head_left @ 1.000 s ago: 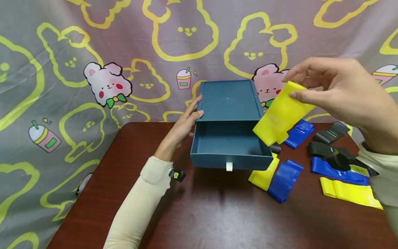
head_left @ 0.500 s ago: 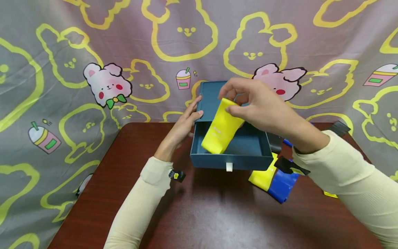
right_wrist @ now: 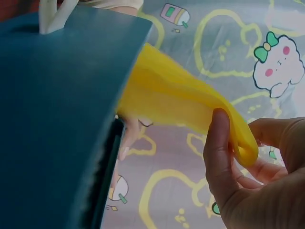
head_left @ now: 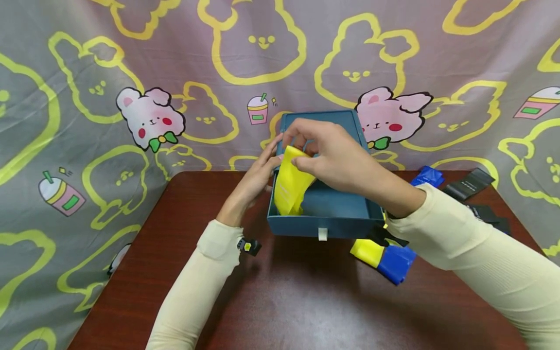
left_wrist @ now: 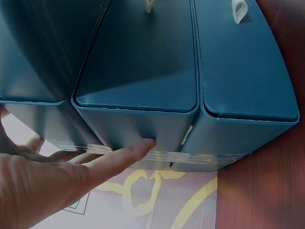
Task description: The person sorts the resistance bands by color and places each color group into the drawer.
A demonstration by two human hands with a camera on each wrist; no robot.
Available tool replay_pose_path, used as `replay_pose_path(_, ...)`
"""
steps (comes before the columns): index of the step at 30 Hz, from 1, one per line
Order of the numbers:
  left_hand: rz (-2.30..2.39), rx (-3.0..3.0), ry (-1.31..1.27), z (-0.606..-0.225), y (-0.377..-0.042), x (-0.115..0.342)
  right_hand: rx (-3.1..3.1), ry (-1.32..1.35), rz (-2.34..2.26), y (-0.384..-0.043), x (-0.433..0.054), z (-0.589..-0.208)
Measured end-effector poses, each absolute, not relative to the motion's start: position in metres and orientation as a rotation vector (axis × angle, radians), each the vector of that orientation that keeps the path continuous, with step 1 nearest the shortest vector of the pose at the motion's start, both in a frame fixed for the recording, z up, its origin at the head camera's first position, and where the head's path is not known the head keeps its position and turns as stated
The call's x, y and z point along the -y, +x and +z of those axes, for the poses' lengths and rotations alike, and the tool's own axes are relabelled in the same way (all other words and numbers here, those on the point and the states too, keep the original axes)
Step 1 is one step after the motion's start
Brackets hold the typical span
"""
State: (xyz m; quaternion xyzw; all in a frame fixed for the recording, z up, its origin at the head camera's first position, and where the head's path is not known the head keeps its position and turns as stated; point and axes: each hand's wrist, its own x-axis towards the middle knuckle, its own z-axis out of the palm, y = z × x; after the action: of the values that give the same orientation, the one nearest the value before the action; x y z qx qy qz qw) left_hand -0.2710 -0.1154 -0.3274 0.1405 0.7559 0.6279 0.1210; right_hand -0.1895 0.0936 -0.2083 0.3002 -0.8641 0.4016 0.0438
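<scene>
My right hand (head_left: 332, 158) pinches the top end of a yellow resistance band (head_left: 289, 187) between thumb and fingers. The band hangs into the left part of the pulled-out top drawer (head_left: 297, 227) of a dark blue drawer box (head_left: 321, 116). In the right wrist view the band (right_wrist: 167, 93) passes behind the drawer front (right_wrist: 62, 90), its folded end between thumb and fingers. My left hand (head_left: 255, 177) rests along the box's left side, fingers stretched out. Seen from the left wrist, its fingertip (left_wrist: 148, 144) touches the side of the middle drawer (left_wrist: 138, 62).
A yellow band (head_left: 366, 251) and a blue band (head_left: 397, 262) lie together right of the box. Farther right are another blue band (head_left: 428, 176) and a black band (head_left: 470, 183), partly behind the right sleeve. A patterned cloth (head_left: 218, 58) hangs behind the table (head_left: 297, 301).
My right hand has carried the yellow band from the right of the box leftward and down into the drawer's left side. My left hand stays on the box.
</scene>
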Motion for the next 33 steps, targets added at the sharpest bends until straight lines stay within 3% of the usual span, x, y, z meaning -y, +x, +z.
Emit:
replay_pose_path(12,1.861,-2.218,0.42,-0.329,-0.27,0.115,2.883,0.636,1.085,-0.194,-0.128,-0.236)
replay_pose_path(33,1.882,-2.213,0.425,-0.331,-0.271,0.112,2.745,0.627,0.565,-0.174,-0.152,-0.269)
